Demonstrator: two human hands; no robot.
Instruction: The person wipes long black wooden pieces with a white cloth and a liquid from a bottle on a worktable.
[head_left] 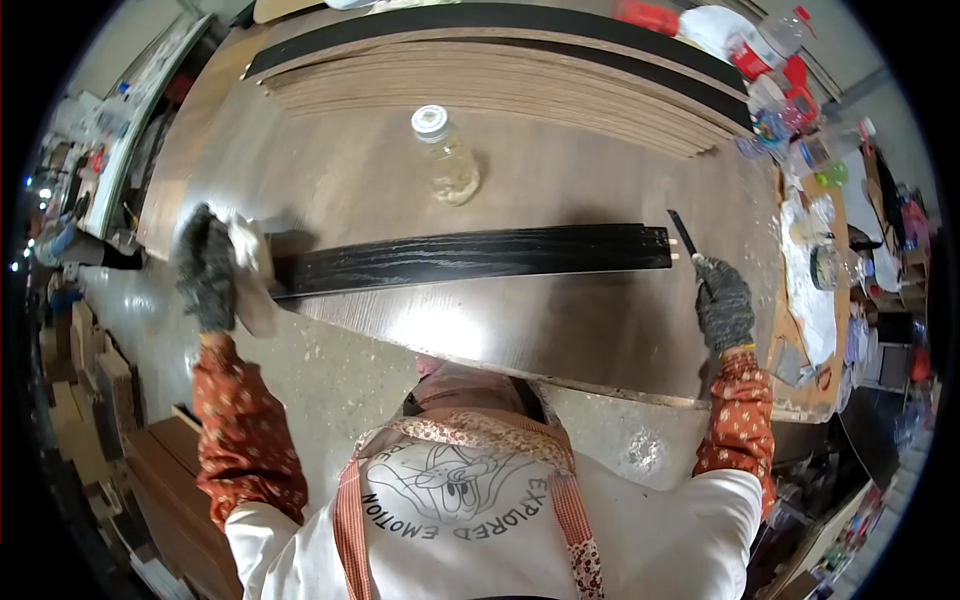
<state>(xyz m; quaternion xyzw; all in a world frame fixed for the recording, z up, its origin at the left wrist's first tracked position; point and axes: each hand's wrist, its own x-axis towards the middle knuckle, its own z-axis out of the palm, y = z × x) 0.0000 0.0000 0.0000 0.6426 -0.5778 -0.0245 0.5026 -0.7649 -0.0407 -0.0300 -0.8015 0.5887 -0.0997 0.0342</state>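
A black wood-grained board (470, 262) lies across the table before me, with small pale pegs sticking out of its right end. At its left end, my left hand (206, 270) in a grey knit glove is closed on a whitish cloth (250, 250), partly blurred. My right hand (725, 305), gloved alike, grips a thin dark knife-like tool (682, 232); its tip points up and left, just off the board's pegged end. Its exact kind I cannot make out. Beyond the board stands a clear jar (452, 170) with a white lid and a little pale content.
Several stacked boards (490, 85), black-topped with brown edges, lie along the far side of the brown table (560, 340). Plastic bottles (785, 40) and red wrappers crowd the far right corner. A side surface with white paper (812, 290) adjoins the right. Cardboard pieces (85, 400) stand at left.
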